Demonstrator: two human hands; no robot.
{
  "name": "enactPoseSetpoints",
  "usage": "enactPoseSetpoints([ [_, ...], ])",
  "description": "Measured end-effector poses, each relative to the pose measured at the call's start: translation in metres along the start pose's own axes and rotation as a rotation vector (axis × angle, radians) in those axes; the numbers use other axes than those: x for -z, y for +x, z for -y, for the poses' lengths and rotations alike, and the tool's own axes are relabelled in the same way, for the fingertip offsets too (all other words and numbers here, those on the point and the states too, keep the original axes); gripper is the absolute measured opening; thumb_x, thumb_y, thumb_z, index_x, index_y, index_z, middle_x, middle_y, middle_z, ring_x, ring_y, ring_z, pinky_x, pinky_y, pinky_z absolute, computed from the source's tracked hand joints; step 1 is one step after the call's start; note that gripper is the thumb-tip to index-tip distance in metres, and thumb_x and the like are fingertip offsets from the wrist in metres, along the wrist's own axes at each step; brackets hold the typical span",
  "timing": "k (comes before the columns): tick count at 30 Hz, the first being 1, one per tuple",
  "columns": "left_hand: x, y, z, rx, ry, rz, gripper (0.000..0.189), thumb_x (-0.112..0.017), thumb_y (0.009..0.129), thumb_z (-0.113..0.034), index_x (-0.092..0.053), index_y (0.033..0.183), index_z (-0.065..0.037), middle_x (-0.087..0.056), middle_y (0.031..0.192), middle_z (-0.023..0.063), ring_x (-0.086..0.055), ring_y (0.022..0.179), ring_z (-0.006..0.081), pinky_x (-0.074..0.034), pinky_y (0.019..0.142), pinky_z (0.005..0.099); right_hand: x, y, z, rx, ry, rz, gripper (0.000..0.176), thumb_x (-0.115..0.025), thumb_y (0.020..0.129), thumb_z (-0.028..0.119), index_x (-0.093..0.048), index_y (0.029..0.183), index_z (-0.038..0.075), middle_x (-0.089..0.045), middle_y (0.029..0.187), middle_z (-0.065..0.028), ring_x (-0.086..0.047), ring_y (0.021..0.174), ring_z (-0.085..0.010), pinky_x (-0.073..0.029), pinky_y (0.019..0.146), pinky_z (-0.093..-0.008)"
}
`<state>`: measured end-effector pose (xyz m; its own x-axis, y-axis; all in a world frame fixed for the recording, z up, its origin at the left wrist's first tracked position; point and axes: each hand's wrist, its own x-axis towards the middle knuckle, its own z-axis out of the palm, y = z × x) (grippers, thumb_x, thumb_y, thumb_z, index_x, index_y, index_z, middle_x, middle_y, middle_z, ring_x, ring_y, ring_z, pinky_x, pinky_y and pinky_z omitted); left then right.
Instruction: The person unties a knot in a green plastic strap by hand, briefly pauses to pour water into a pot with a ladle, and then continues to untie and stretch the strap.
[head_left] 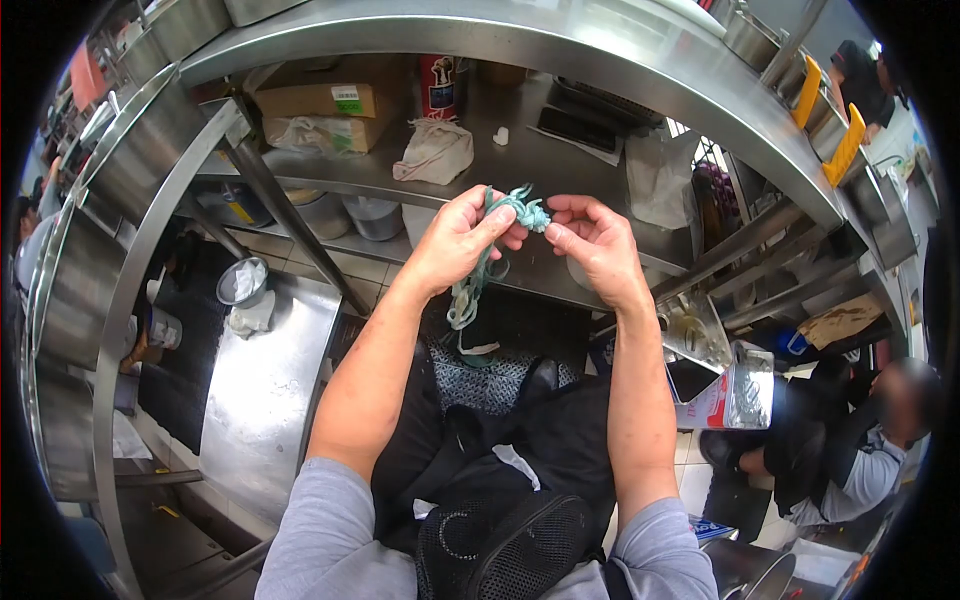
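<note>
A tangled teal cord (pixel 478 272) with a knotted bunch at its top hangs between both hands in front of a steel shelf (pixel 520 160). My left hand (pixel 455 240) pinches the upper part of the cord, and loops dangle below it. My right hand (pixel 592 245) grips the knotted end with thumb and fingertips. Both forearms are raised, in grey sleeves, above a black bag (pixel 505 540) on my lap.
The shelf holds a cardboard box (pixel 325 110), a crumpled cloth (pixel 435 150) and a red can (pixel 440 88). A steel counter (pixel 265 390) lies lower left with a small bowl (pixel 243 282). Another person (pixel 850 450) crouches at lower right. Yellow handles (pixel 845 145) sit upper right.
</note>
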<state>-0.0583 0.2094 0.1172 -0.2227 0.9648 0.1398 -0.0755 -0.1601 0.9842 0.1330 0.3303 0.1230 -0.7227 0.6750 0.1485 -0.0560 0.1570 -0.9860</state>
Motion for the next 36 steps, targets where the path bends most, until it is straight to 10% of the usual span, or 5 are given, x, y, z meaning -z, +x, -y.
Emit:
enactPoseSetpoints([
  [4, -0.003, 0.001, 0.004, -0.045, -0.002, -0.008, 0.021, -0.06, 0.104, -0.027, -0.062, 0.11, -0.007, -0.07, 0.094, 0.0009, -0.066, 0.086, 0.0094, -0.053, 0.073, 0.0266, -0.01, -0.001, 0.004, -0.017, 0.217, -0.042, 0.036, -0.068, 0.098, 0.014, -0.06, 0.128, -0.004, -0.069, 0.105, -0.0104, -0.068, 0.087, -0.0136, -0.058, 0.078, -0.0301],
  [10, -0.002, 0.003, 0.013, -0.037, 0.098, 0.019, 0.023, -0.059, 0.104, -0.026, -0.068, 0.103, -0.005, -0.068, 0.096, -0.0001, -0.061, 0.088, 0.0071, -0.053, 0.076, 0.0274, -0.013, 0.0, -0.01, 0.016, -0.28, -0.019, 0.024, -0.072, 0.095, 0.017, -0.063, 0.109, -0.001, -0.07, 0.099, -0.0074, -0.067, 0.087, -0.0118, -0.055, 0.078, -0.0271],
  [18, -0.002, 0.004, 0.011, -0.019, -0.132, -0.071, 0.031, -0.05, 0.108, -0.035, -0.062, 0.113, -0.006, -0.067, 0.1, 0.0056, -0.067, 0.089, 0.0134, -0.056, 0.078, 0.03, -0.007, 0.0, -0.002, 0.055, 0.37, -0.048, 0.023, -0.067, 0.097, 0.011, -0.056, 0.113, -0.001, -0.068, 0.103, -0.0105, -0.07, 0.09, -0.0183, -0.059, 0.086, -0.0363],
  [26, -0.014, 0.002, 0.01, 0.156, -0.162, -0.013, 0.035, -0.051, 0.107, -0.041, -0.057, 0.118, -0.008, -0.065, 0.099, 0.0053, -0.062, 0.075, 0.0102, -0.055, 0.071, 0.0278, -0.009, 0.005, -0.005, 0.128, 0.357, -0.171, 0.024, -0.067, 0.096, 0.009, -0.06, 0.117, 0.0, -0.069, 0.1, -0.0068, -0.066, 0.087, -0.013, -0.055, 0.08, -0.0288],
  [36, -0.022, -0.004, 0.013, 0.097, -0.156, 0.315, 0.067, -0.073, 0.094, -0.015, -0.034, 0.146, -0.004, -0.065, 0.104, 0.0057, -0.061, 0.092, 0.0109, -0.049, 0.084, 0.0289, -0.003, 0.007, -0.009, 0.144, 0.35, -0.302, 0.024, -0.068, 0.097, 0.012, -0.061, 0.119, 0.005, -0.063, 0.083, -0.0002, -0.059, 0.072, -0.0065, -0.054, 0.066, -0.0261],
])
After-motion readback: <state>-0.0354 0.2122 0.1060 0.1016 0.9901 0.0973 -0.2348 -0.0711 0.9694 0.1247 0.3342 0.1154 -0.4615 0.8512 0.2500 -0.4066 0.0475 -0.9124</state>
